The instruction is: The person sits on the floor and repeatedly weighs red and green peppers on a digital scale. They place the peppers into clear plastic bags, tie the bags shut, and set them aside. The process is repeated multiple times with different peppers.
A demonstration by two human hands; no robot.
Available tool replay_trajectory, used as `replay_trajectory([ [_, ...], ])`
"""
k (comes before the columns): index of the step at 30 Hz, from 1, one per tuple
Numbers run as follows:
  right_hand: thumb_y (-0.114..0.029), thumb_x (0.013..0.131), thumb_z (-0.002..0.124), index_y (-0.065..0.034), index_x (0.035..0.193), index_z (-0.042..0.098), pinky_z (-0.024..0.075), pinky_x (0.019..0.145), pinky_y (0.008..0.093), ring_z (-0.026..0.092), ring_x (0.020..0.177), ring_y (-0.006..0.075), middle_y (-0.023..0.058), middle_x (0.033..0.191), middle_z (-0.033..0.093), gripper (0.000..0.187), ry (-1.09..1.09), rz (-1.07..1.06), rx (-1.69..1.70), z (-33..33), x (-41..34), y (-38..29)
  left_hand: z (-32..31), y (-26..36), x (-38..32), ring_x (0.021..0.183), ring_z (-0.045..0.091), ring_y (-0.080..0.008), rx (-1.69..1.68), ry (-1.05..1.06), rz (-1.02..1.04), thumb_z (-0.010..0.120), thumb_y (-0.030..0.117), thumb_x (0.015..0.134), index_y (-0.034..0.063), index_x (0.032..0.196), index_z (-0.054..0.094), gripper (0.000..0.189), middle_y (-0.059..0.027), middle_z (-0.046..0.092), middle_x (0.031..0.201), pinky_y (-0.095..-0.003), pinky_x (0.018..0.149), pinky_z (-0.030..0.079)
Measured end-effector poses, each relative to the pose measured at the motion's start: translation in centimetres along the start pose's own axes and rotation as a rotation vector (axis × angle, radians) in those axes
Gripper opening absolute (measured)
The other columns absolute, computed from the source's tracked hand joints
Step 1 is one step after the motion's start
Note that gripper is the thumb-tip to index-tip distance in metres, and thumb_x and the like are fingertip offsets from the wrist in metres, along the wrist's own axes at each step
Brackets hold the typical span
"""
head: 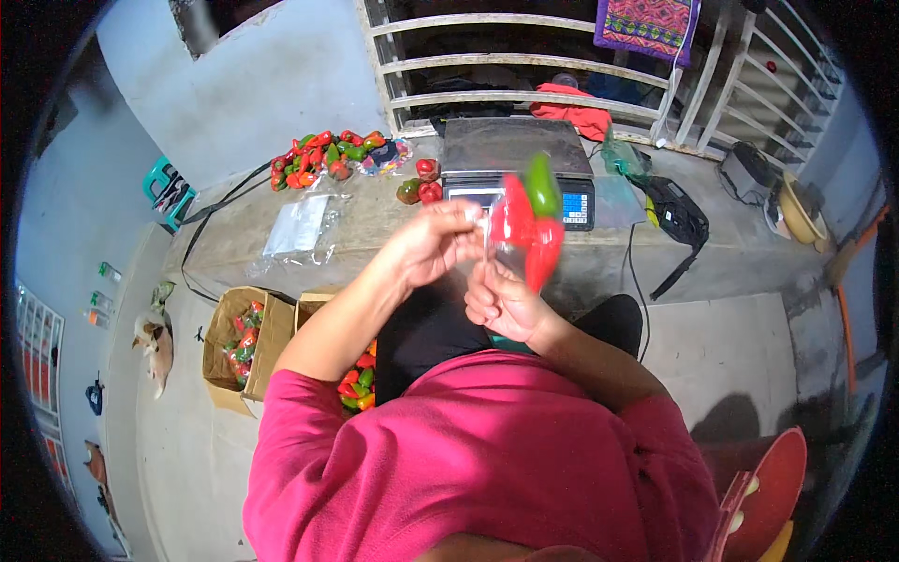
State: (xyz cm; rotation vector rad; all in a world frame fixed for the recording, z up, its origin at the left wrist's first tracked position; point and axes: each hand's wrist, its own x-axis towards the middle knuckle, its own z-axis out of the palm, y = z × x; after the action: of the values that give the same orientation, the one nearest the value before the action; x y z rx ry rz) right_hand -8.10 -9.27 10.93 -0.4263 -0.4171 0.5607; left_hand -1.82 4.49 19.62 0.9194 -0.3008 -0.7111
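Both hands grip the gathered end of a clear plastic bag (520, 234), which looks blurred. Inside it show red peppers (543, 256) and one green pepper (543, 186). My left hand (441, 240) pinches the bag's edge from the left. Just below and to the right, my right hand (507, 301) is closed around the twisted end. The bag hangs in the air in front of a digital scale (516, 144), hiding part of its display and keypad. Loose peppers (427, 181) lie left of the scale.
On the concrete ledge (379, 239) are a pepper pile (316, 158), a stack of clear bags (298, 225) and a black bag (674, 204) with a strap. A cardboard box (274, 344) holds bagged peppers; more peppers (362, 383) lie beside my leg. A cat (156, 344) is on the floor.
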Motion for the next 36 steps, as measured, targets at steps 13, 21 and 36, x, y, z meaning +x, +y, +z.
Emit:
replay_trajectory([
  [13, -0.021, 0.087, 0.046, -0.0028, 0.080, 0.055, 0.0319, 0.038, 0.0195, 0.042, 0.046, 0.0046, -0.0015, 0.057, 0.048, 0.022, 0.563, -0.219, -1.233, 3.9, 4.0, -7.1, -3.8, -0.1, 3.1, 0.058, 0.054, -0.0107, 0.371, 0.305, 0.205, 0.056, 0.008, 0.079, 0.0025, 0.076, 0.055, 0.006, -0.0040, 0.057, 0.066, -0.0229, 0.056, 0.044],
  [21, -0.029, 0.087, 0.045, -0.0058, 0.088, 0.050, 0.0377, 0.055, 0.0255, 0.042, 0.048, 0.0107, -0.0011, 0.066, 0.047, 0.023, -0.033, -0.067, -0.136, 1.9, 1.1, -1.4, -0.9, -0.5, 0.1, 0.070, 0.056, -0.0159, 0.018, -0.214, 0.316, 0.061, 0.006, 0.074, 0.0011, 0.075, 0.059, 0.006, -0.0084, 0.059, 0.078, -0.0286, 0.068, 0.045],
  [36, -0.014, 0.078, 0.059, -0.0020, 0.080, 0.061, 0.0423, 0.051, 0.0204, 0.050, 0.057, 0.0057, 0.0014, 0.070, 0.056, 0.012, 0.502, -0.190, -1.274, -0.9, 4.5, -6.1, -4.0, -2.1, 2.1, 0.061, 0.053, -0.0069, 0.993, 0.264, 0.501, 0.057, 0.004, 0.075, 0.0004, 0.081, 0.060, 0.007, -0.0023, 0.060, 0.070, -0.0223, 0.055, 0.043],
])
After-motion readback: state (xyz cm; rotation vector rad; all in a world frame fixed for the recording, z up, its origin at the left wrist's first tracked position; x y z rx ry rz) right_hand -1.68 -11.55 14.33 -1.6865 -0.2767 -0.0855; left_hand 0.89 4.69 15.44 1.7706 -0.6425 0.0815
